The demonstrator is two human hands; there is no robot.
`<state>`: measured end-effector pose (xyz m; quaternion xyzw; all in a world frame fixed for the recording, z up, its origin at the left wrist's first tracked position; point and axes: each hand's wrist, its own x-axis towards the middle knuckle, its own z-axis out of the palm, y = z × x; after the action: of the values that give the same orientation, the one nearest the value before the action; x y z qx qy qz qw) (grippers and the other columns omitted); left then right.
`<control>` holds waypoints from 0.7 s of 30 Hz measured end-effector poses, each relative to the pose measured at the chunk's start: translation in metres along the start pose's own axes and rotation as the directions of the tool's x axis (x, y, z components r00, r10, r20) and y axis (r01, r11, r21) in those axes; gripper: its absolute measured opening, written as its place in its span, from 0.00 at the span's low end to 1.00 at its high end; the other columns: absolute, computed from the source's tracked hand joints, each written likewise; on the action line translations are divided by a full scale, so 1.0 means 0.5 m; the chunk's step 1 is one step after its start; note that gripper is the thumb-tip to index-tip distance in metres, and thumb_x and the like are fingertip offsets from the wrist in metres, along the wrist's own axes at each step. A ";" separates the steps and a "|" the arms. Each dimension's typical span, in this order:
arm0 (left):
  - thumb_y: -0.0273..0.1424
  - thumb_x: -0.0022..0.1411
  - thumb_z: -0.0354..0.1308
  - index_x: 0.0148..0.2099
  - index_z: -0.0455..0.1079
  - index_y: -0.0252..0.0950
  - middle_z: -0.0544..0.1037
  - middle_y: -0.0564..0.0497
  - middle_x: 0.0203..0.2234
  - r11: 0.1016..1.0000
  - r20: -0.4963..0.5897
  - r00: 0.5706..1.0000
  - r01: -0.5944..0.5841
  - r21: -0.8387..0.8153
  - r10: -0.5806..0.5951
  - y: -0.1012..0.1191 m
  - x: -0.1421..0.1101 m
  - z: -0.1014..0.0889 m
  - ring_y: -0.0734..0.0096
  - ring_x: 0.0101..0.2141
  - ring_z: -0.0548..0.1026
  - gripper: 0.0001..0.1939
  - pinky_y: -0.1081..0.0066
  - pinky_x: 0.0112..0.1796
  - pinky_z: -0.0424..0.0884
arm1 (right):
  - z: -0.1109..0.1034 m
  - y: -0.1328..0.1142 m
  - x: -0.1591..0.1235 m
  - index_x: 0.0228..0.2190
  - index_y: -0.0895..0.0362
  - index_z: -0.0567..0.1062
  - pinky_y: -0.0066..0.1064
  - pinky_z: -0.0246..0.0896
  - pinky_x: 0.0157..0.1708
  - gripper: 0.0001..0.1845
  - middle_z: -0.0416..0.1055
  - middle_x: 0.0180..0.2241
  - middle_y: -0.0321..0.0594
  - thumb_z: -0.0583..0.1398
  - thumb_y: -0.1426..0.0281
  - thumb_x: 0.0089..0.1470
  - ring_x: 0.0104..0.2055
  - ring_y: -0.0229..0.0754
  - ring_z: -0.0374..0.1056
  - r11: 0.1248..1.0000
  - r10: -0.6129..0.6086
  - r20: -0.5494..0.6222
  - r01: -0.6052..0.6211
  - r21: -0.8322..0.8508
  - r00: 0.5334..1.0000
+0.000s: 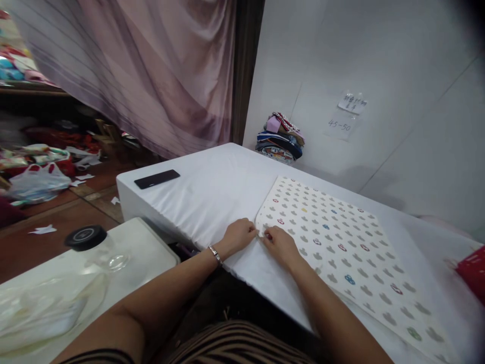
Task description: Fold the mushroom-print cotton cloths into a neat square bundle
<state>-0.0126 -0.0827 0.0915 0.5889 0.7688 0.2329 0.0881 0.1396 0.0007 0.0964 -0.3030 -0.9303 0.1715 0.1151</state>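
Note:
A white cloth point(326, 237) printed with grey rabbit heads and small coloured motifs lies spread flat on the white-covered table point(212, 177). At its near left corner my left hand point(238, 236), with a metal bracelet on the wrist, pinches the cloth's edge between thumb and fingers. Just to the right, my right hand point(281, 246) is closed on the same edge, its fingertips almost touching the left ones. The exact fold between the fingertips is too small to make out.
A black phone point(157, 179) lies on the table's left end. Folded clothes point(280, 137) are stacked against the wall. On a lower white surface at left stand a black-lidded clear jar point(86, 237) and a plastic bag point(45, 313). A red object point(473, 273) sits at far right.

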 end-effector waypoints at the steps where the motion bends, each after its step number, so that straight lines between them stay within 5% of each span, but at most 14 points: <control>1: 0.36 0.60 0.50 0.32 0.73 0.37 0.75 0.50 0.31 1.000 -0.001 1.000 0.002 -0.015 -0.002 -0.001 0.001 0.000 0.69 0.32 0.71 0.13 0.71 0.31 0.61 | 0.000 0.002 -0.001 0.31 0.55 0.72 0.28 0.51 0.33 0.08 0.70 0.32 0.39 0.54 0.67 0.56 0.36 0.40 0.63 1.000 -0.006 0.002 0.006 0.013 1.000; 10: 0.33 0.57 0.51 0.33 0.74 0.38 0.77 0.51 0.32 0.991 0.015 0.999 0.038 -0.129 -0.037 -0.006 0.019 0.004 0.70 0.33 0.71 0.11 0.73 0.33 0.62 | 0.017 0.007 -0.009 0.34 0.55 0.72 0.28 0.52 0.33 0.08 0.69 0.34 0.38 0.56 0.66 0.52 0.36 0.40 0.63 0.996 -0.017 -0.063 0.023 0.088 0.998; 13: 0.32 0.57 0.51 0.35 0.74 0.38 0.77 0.52 0.33 0.984 -0.014 0.998 0.053 -0.168 -0.056 -0.004 0.019 0.001 0.70 0.34 0.71 0.11 0.73 0.33 0.62 | 0.022 0.019 -0.004 0.30 0.55 0.73 0.27 0.53 0.30 0.09 0.69 0.27 0.35 0.54 0.66 0.52 0.29 0.38 0.62 0.960 0.075 -0.110 -0.042 0.276 0.991; 16: 0.34 0.58 0.50 0.33 0.74 0.38 0.77 0.51 0.31 0.987 0.016 0.994 0.113 -0.113 -0.112 -0.003 0.017 -0.002 0.70 0.32 0.71 0.12 0.73 0.30 0.61 | 0.023 0.031 0.000 0.27 0.56 0.73 0.26 0.53 0.26 0.13 0.66 0.21 0.33 0.53 0.63 0.52 0.24 0.37 0.60 0.879 0.165 -0.119 -0.091 0.468 0.979; 21: 0.43 0.59 0.48 0.28 0.72 0.36 0.76 0.49 0.26 0.986 0.072 0.983 0.168 0.015 -0.169 0.011 0.022 -0.004 0.68 0.28 0.70 0.19 0.72 0.27 0.58 | 0.026 0.035 0.001 0.23 0.57 0.72 0.27 0.53 0.25 0.14 0.65 0.19 0.33 0.52 0.63 0.51 0.23 0.37 0.59 0.845 0.178 -0.189 -0.052 0.532 0.966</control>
<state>-0.0121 -0.0715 0.0975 0.5303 0.8132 0.1997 0.1328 0.1444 0.0110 0.0775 -0.3338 -0.8087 0.3881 0.2897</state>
